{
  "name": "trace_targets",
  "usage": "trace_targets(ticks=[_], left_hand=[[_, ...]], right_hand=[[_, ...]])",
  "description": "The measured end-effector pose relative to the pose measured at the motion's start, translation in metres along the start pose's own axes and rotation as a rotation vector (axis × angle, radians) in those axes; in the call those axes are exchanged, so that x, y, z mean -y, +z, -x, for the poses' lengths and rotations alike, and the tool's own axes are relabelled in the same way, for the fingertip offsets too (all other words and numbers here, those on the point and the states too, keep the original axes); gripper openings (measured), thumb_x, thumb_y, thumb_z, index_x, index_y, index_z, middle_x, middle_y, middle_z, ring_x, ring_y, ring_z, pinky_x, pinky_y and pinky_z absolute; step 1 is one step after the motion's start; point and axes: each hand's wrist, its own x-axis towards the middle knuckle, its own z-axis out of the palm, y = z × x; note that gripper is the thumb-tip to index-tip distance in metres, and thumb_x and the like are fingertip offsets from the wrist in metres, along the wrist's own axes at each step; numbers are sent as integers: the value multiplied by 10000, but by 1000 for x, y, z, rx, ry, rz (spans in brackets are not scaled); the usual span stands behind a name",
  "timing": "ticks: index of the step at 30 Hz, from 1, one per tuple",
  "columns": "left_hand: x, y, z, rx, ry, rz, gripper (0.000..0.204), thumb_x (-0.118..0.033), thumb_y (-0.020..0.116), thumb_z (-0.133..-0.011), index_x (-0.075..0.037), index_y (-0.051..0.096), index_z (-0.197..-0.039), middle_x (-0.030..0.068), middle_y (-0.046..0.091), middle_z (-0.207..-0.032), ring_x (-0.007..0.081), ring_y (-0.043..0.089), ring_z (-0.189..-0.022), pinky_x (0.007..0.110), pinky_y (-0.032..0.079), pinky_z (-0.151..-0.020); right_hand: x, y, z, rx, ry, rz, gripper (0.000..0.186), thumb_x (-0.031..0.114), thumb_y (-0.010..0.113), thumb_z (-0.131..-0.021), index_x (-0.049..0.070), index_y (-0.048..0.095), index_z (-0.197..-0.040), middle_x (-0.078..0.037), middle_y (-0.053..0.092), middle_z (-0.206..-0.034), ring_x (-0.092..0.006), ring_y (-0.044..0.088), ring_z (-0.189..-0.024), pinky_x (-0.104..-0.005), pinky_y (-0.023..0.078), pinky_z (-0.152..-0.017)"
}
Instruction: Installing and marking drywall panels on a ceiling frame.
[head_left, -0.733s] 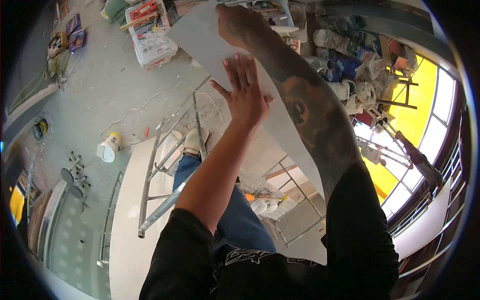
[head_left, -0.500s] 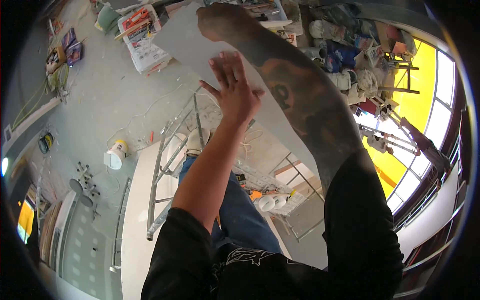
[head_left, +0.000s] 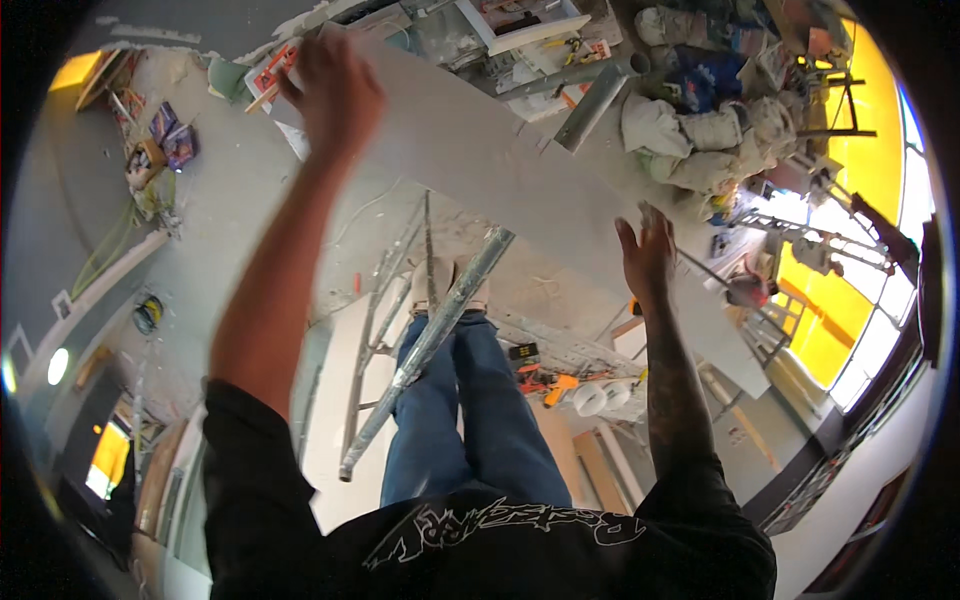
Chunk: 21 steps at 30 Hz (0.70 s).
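A long white board [head_left: 480, 140] slants from the upper left to the lower right, lying across a plaster-spattered metal bar [head_left: 430, 350] that shows on both sides of it. My left hand [head_left: 342, 100] is over the board's far left end, its thumb out to the side. Motion smears its fingers, so its grip does not show. Farther right, my right hand [head_left: 652, 255] is over the board with thumb and fingers apart, nothing held. Whether its fingertips touch the surface I cannot tell.
Metal trestle legs [head_left: 370, 330] stand left of my jeans. An orange power tool [head_left: 560, 388] and white rolls [head_left: 600, 398] lie right of my legs. White sacks [head_left: 690, 135] are heaped at the far right. A cable coil [head_left: 148, 314] lies left.
My left hand has moved from the middle of the board to its far left end. My right hand has come away from the far end, back and to the right. My arms are uncrossed.
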Motion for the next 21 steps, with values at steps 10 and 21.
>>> trace_targets(ticks=[10,21], left_hand=[[49,-25,-157,1317,-269,542,468,-415,645,-970,-61,632,-1276,107,656,-1220,287,617,-1124,518,467,-1003],[24,33,-147,1231,-443,345,434,-315,629,-931,-15,625,-1245,162,638,-1204,348,632,-1076,564,505,-934]], right_hand=[[-61,19,53,-26,197,-104,854,226,849,-801,124,365,-1497,-227,435,-1364,-418,546,-1228,-489,510,-993],[-78,15,53,-33,193,-148,842,198,862,-774,127,376,-1458,-232,457,-1327,-438,581,-1169,-506,531,-944]])
